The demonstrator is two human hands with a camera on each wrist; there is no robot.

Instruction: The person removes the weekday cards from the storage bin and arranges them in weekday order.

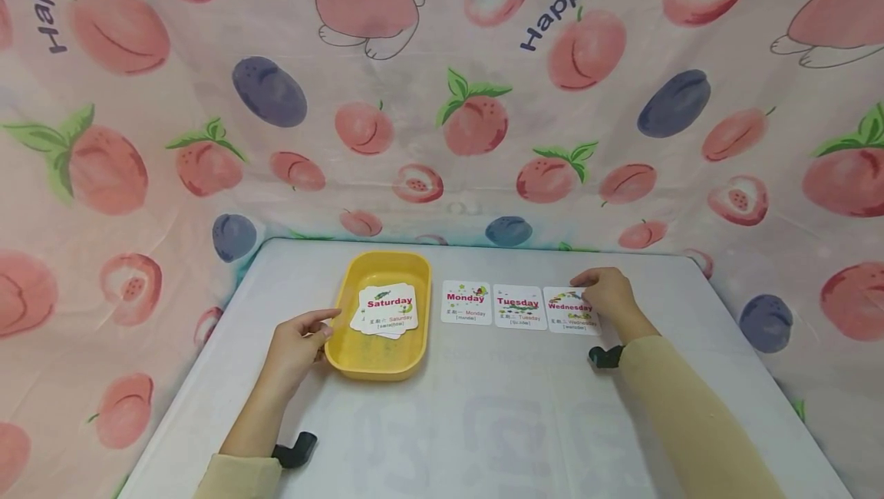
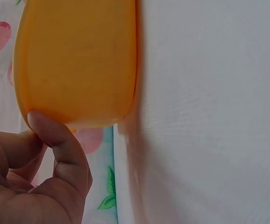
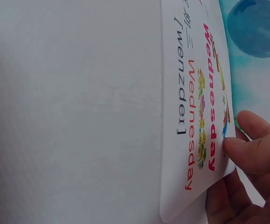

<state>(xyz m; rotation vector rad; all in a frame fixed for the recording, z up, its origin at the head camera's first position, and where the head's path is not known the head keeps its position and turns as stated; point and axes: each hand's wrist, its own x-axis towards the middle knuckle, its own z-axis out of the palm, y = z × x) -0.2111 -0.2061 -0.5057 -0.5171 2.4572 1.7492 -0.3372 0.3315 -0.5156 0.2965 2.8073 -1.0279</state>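
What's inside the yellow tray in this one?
The yellow tray holds a small stack of cards, the Saturday card on top. Edges of cards beneath show, but whatever is printed on them is covered.

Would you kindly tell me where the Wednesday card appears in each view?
Head: the Wednesday card is right of centre, third in the row, at the right hand.
Left wrist: not in it.
Right wrist: right of centre, its text turned sideways.
Shared landmark: the white tabletop, visible in all three.
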